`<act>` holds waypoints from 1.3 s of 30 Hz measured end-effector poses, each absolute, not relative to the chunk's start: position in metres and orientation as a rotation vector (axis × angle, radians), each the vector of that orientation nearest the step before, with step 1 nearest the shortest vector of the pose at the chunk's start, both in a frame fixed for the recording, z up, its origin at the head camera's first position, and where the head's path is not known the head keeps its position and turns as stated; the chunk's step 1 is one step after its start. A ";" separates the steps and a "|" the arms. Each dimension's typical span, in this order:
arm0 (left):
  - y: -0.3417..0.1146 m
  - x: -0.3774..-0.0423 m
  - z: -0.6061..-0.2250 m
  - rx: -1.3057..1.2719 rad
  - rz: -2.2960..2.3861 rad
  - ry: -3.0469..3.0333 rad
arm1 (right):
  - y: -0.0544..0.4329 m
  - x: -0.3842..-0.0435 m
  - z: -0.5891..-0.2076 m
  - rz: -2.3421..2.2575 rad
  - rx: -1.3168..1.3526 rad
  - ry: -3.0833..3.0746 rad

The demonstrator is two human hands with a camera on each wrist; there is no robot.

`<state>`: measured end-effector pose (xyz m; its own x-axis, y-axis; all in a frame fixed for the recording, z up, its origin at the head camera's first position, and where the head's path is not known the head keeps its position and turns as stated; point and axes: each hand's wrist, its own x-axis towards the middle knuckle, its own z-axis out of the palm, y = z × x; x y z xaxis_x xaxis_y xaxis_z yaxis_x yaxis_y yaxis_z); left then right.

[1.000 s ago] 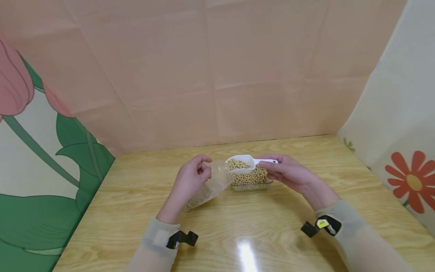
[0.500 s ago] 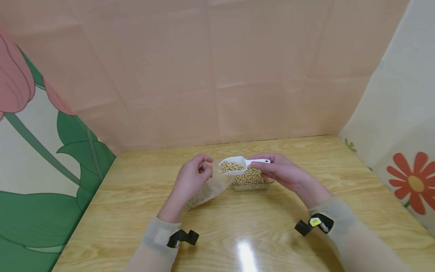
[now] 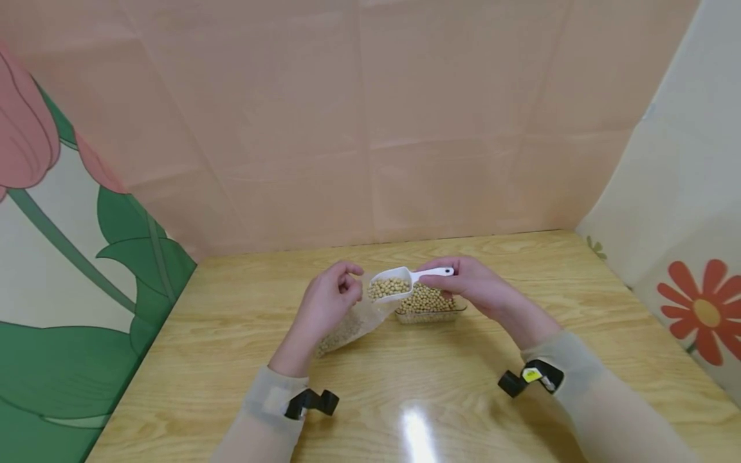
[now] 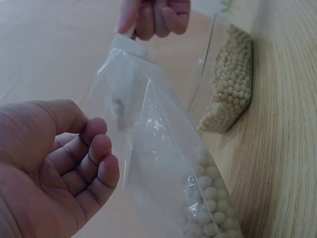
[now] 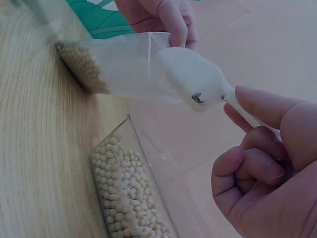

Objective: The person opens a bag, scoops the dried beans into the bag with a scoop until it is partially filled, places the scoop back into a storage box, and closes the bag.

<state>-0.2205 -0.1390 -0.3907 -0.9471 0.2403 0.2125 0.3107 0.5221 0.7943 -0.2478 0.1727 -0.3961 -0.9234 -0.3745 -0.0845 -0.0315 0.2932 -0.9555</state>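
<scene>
My left hand (image 3: 325,299) pinches the rim of a clear plastic bag (image 5: 126,64), which leans on the table with soybeans (image 4: 210,193) gathered in its bottom. Between thumb and fingers, my right hand (image 3: 477,286) holds the handle of a white scoop (image 5: 193,74). Soybeans (image 3: 389,287) fill the scoop, which lies nearly level at the bag's mouth. Below and behind it stands a clear rectangular container (image 3: 428,317) heaped with soybeans (image 5: 124,183). In the left wrist view the bag's film covers much of the scoop.
The wooden table (image 3: 370,399) runs back to a pink-covered wall (image 3: 359,128). Flower-patterned panels border the left and right sides. A wrist camera mount (image 3: 312,404) sits on the left forearm and another mount (image 3: 529,376) on the right.
My right hand has carried the filled scoop leftward from over the container to the bag's mouth. The left hand and bag have stayed almost still.
</scene>
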 end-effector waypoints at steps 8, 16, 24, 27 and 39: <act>-0.139 -0.221 -0.390 -0.487 -1.409 -2.669 | 0.165 -0.244 -0.378 -1.488 -0.462 2.465; -0.139 -0.222 -0.392 -0.482 -1.416 -2.673 | 0.158 -0.235 -0.356 -1.316 -0.598 2.617; -0.140 -0.221 -0.392 -0.473 -1.401 -2.683 | 0.151 -0.228 -0.341 -1.236 -0.684 2.689; -0.140 -0.221 -0.393 -0.466 -1.394 -2.686 | 0.151 -0.226 -0.338 -1.239 -0.703 2.698; -0.139 -0.221 -0.391 -0.462 -1.405 -2.687 | 0.178 -0.221 -0.338 -1.377 -0.558 2.673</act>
<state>-0.2207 -0.1391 -0.3914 -0.9519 0.2292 0.2032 0.2976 0.5358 0.7902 -0.2206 0.1777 -0.3378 -0.9301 -0.3560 0.0908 -0.2807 0.5290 -0.8009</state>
